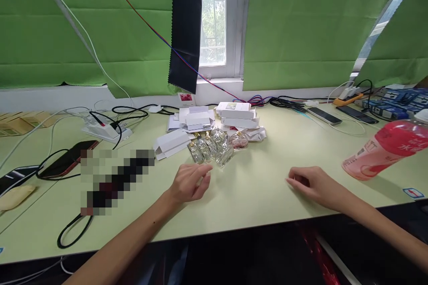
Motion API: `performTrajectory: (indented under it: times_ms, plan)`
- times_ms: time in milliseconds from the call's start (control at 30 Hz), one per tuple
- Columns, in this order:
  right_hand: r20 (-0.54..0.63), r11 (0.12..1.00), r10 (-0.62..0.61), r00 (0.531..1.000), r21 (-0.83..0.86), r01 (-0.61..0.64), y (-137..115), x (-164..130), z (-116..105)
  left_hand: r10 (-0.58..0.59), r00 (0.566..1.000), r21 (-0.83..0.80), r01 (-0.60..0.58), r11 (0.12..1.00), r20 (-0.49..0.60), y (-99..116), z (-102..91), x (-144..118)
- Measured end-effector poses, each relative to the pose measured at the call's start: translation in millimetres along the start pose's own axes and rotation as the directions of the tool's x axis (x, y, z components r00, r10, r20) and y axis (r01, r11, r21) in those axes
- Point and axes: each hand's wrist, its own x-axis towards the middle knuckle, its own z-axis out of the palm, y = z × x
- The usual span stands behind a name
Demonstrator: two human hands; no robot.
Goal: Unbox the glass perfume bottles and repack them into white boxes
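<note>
My left hand rests on the pale table just in front of a cluster of clear glass perfume bottles. Its fingers bend loosely, thumb apart from them, and nothing shows in it. One bottle at the cluster's right has a pinkish tint; several have gold-coloured necks. Farther right, my right hand lies on the table with curled fingers, a gap between them and the thumb, and no object visible inside. Behind the bottles are stacked white cardboard boxes, and a single white box lies to their left.
A large pink-labelled drink bottle stands beyond my right hand. Phones, a power strip and black cables lie around the table. A pixelated dark item is left of my left hand. Blue boxes are at far right.
</note>
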Motion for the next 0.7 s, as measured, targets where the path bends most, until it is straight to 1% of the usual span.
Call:
performTrajectory:
  times_ms: [67,100,200,267,367,433,567,633,700]
  plan:
    - [0.097,0.998,-0.062,0.993,-0.018,0.064,-10.8,0.2,1.0,0.005,1.000,0.002,-0.005,1.000,-0.008,2.2,-1.1,0.4]
    - [0.121,0.995,-0.084,0.989,-0.039,0.089,-15.9,0.1,0.7,0.002,1.000,0.003,-0.002,1.000,-0.011,3.1,-2.1,0.3]
    - [0.139,0.986,-0.125,0.982,-0.092,0.139,-31.8,0.4,-0.7,-0.009,1.000,0.006,0.009,1.000,-0.010,6.4,-6.9,-1.3]
    - [0.154,0.982,-0.154,0.976,-0.082,0.168,-41.9,0.9,0.8,-0.012,1.000,0.022,0.012,1.000,-0.008,9.5,-11.5,-3.3]
    - [0.207,0.978,-0.188,0.960,-0.047,0.202,-51.6,1.6,9.6,-0.023,0.999,0.060,0.024,0.998,-0.022,14.0,-18.1,-8.5]
    - [0.230,0.977,-0.190,0.954,-0.054,0.207,-53.2,1.9,17.9,-0.033,0.999,0.075,0.034,0.997,-0.011,15.3,-20.2,-12.2]
    - [0.200,0.964,-0.210,0.957,-0.122,0.237,-52.3,1.5,31.9,-0.083,0.994,0.079,0.077,0.994,0.076,14.6,-16.8,-13.1]
    - [0.172,0.946,-0.258,0.951,-0.155,0.284,-53.3,0.9,37.2,-0.092,0.992,0.050,0.088,0.995,0.091,14.4,-13.4,-9.3]
    - [0.155,0.918,-0.327,0.932,-0.182,0.352,-55.8,0.3,42.8,-0.083,0.992,0.003,0.083,0.997,0.095,14.8,-10.6,-4.6]
